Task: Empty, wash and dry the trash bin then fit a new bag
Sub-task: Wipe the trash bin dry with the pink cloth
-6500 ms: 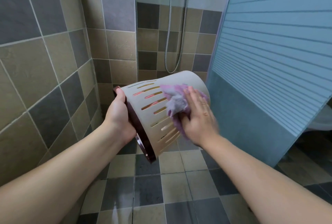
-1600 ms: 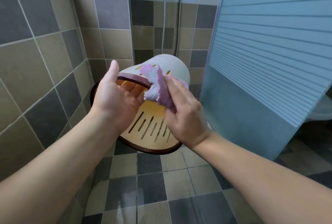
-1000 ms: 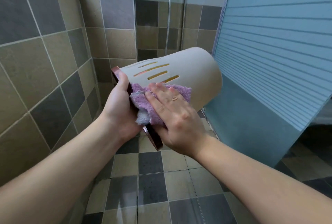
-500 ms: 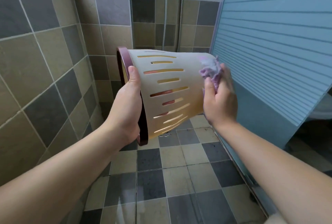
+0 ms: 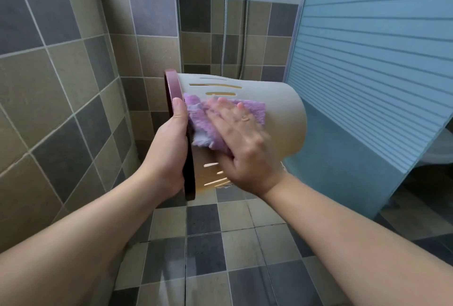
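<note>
Over the floor [image 5: 203, 227]: you hold the bin [image 5: 277, 114] sideways, off the ground.
Left hand [image 5: 169, 151]: your fingers grip its rim.
Right hand [image 5: 245, 139]: fingers flat, pressing the cloth [image 5: 203, 119] on its wall.
Progress: emptied, seemingly washed; drying underway, bag still unfitted.

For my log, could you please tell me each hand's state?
Left hand: grips the beige slotted plastic bin by its maroon rim.
Right hand: open, pressing the purple cloth.
</note>
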